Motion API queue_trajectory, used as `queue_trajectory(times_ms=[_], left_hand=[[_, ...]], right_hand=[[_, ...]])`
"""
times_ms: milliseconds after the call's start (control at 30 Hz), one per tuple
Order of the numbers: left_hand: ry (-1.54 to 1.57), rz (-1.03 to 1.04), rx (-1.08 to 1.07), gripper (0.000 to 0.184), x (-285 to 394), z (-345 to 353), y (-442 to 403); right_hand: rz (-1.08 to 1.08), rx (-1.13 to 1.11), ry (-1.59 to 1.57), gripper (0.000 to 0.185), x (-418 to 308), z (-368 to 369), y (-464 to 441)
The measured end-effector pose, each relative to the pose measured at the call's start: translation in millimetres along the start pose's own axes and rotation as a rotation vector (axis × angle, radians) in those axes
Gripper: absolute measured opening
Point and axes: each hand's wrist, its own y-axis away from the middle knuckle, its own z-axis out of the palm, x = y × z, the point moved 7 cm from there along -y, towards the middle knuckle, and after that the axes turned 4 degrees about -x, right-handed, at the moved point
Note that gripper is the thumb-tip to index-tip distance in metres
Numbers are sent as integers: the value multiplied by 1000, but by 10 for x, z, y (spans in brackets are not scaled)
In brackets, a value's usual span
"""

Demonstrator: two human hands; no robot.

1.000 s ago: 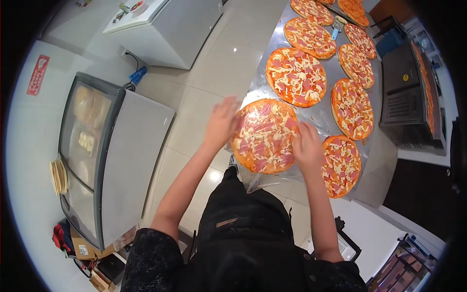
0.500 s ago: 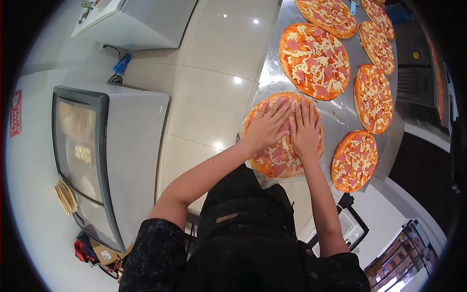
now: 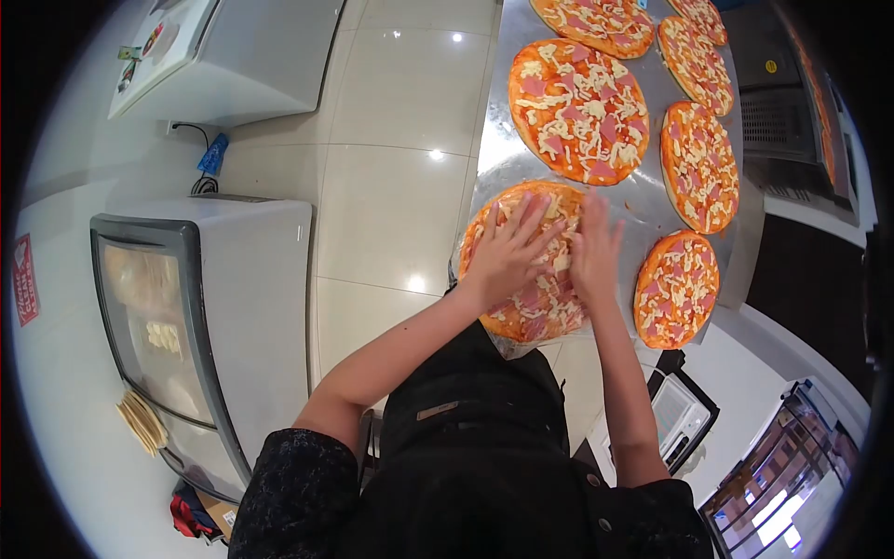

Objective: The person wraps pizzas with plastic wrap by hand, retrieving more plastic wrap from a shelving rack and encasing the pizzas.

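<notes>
A pizza point(image 3: 535, 312) topped with ham pieces and grated cheese lies at the near end of the metal table, under clear plastic film. My left hand point(image 3: 507, 261) rests open on its upper left part, fingers spread over the film. At the pizza's right side is my right hand point(image 3: 594, 256), turned partly on edge, its stretched fingers a little blurred. Whether the right palm still touches the film I cannot tell. Just beyond my fingers lies a second pizza point(image 3: 579, 112) with the same topping. Another pizza point(image 3: 677, 291) is to the right of my right hand.
The steel table point(image 3: 643, 210) carries several more pizzas, among them one at the right edge point(image 3: 700, 168). A dark oven-like appliance point(image 3: 768, 121) stands beyond that side. Left, across the tiled floor point(image 3: 391, 196), is a glass-topped freezer point(image 3: 251, 307).
My right hand has shifted to the pizza's right edge and turned on its side. My left hand stays on top, its fingers wider apart. The view has shifted slightly.
</notes>
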Motion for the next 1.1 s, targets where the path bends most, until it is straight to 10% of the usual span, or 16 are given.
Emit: queue_trajectory(times_ms=[700, 833, 900, 1000, 1100], left_hand=[[75, 164, -77, 55, 769, 520, 355], [615, -193, 81, 47, 662, -113, 694], [1492, -452, 8, 48, 610, 42, 1003], [2110, -466, -265, 53, 1006, 447, 1284], [2228, -451, -551, 56, 1326, 793, 1291]], right_hand=[[-12, -36, 97, 54, 314, 31, 636], [-51, 104, -252, 44, 304, -723, 623], [-70, 109, -517, 40, 428, -884, 674], [193, -779, -1465, 29, 356, -447, 851], [364, -1280, -1399, 32, 286, -33, 1208]])
